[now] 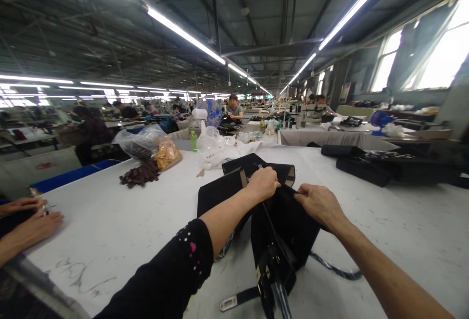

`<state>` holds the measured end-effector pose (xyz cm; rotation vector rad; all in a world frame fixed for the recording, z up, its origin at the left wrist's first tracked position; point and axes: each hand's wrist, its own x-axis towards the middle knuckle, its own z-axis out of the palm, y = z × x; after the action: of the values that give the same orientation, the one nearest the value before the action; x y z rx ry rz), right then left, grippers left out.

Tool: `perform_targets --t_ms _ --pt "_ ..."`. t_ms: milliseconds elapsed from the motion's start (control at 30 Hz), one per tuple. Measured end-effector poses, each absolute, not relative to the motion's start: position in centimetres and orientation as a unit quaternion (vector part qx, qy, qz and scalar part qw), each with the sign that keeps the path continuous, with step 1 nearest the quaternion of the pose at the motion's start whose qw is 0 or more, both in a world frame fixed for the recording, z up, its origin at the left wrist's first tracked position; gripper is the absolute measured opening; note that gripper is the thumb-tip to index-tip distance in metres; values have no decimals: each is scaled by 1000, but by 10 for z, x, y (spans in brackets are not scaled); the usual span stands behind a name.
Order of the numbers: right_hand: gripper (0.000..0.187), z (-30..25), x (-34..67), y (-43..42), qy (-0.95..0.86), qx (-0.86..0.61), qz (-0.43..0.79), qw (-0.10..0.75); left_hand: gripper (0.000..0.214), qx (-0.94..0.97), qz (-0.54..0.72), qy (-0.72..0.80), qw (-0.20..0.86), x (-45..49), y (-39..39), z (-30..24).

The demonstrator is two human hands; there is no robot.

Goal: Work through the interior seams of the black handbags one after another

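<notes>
A black handbag [289,221] stands on the white table in front of me, its strap with metal fittings and a plastic-wrapped handle hanging toward me. My left hand [263,183] is closed at the bag's upper left edge, fingers pinched together. My right hand [318,204] pinches the upper right edge between thumb and fingers. Behind the left forearm, another black bag [216,193] with a tan edge rests on the table. A tab with a metal plate [229,303] lies at the front. The inside of the held bag is hidden from view.
Brown strips [139,174] are piled at the left beside a plastic bag of yellow pieces [166,154]. White plastic bags [220,145] and a green bottle [193,141] stand farther back. Black bags [362,168] lie at the right. Another person's hands [34,228] work at the left edge.
</notes>
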<state>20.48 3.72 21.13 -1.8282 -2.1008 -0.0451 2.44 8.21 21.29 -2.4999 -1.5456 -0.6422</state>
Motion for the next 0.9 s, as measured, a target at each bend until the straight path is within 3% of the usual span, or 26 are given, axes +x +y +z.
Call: perform_targets --t_ms 133,333,900 --pt "26 217 199 45 -760 -634 -15 143 20 -829 -221 -509 65 24 83 212" --pt "16 217 187 60 -789 -600 -28 133 14 -837 -228 -495 54 15 79 214" --pt "30 215 191 56 -797 -592 -36 116 18 -823 -225 -519 58 19 79 213"
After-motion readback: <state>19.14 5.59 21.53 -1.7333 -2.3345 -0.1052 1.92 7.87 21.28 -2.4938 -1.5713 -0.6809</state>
